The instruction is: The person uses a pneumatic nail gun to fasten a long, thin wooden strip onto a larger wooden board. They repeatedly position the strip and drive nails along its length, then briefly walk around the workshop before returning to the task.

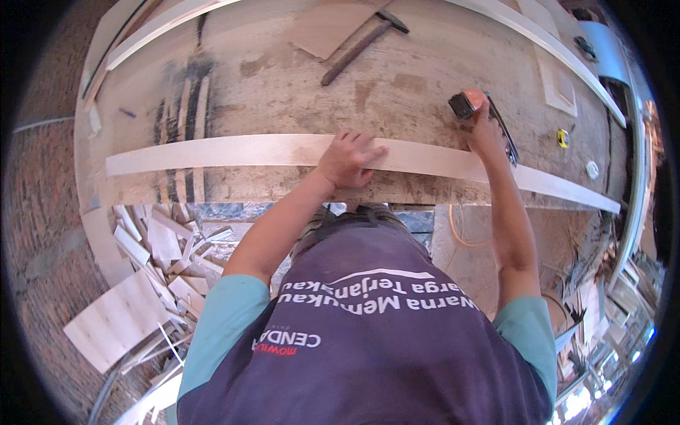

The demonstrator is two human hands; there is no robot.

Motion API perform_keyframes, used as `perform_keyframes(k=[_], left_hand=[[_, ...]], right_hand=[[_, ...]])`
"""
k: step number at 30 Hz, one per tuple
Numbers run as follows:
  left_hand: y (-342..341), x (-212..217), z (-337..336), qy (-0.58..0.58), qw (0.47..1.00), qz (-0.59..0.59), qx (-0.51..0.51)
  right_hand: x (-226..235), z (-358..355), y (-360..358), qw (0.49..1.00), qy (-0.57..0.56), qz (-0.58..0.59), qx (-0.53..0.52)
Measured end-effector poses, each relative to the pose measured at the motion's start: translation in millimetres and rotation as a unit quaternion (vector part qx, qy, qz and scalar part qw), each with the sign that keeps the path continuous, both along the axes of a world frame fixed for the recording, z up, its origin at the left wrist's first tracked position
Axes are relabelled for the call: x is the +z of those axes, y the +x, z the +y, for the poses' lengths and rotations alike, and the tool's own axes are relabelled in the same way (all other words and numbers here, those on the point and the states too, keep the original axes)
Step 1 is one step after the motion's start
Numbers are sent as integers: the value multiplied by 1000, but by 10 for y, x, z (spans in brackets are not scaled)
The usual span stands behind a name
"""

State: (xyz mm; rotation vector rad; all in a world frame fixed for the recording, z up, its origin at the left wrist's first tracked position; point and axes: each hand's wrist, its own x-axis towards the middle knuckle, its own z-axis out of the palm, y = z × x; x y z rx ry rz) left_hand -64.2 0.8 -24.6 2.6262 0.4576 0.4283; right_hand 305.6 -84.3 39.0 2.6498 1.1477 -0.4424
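A long pale wooden strip (241, 150) lies across the near part of the workbench (269, 92). My left hand (348, 159) is on the middle of this strip, fingers curled over its far side and gripping it. To the right, my right hand (487, 134) is wrapped round the handle of a nail gun (469, 103) with an orange and black head and a dark, narrow magazine. The nail gun is over the strip's right part; my hand and forearm hide where its tip meets the wood, so contact cannot be told.
A hammer (358, 49) lies on the bench's far side beside a thin board (329, 32). A yellow tape measure (563, 138) sits at the right. Another long strip (552, 49) runs along the far edge. Wood offcuts (166, 237) are piled below left, near an orange hose (460, 234).
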Motion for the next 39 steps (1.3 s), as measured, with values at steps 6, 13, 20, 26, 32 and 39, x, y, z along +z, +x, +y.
perform_keyframes(k=[6,13,20,26,32,39], left_hand=[[40,-33,17,19,1000,19,3],[25,-10,-17,-11,1000,-4,11],[-322,44,131,-63,996,-54,19],[-1396,212,681,35,993,85,73],[-1519,166,824,23,990,127,50],[-1527,200,803,27,993,110,43]], right_hand=[[52,-237,-547,966,136,21,217],[-7,-138,-1757,949,57,82,300],[-165,-269,-1773,945,111,69,298],[-140,-196,-1801,947,114,69,293],[-219,-247,-1750,954,99,60,278],[-112,-207,-1795,960,73,85,256]])
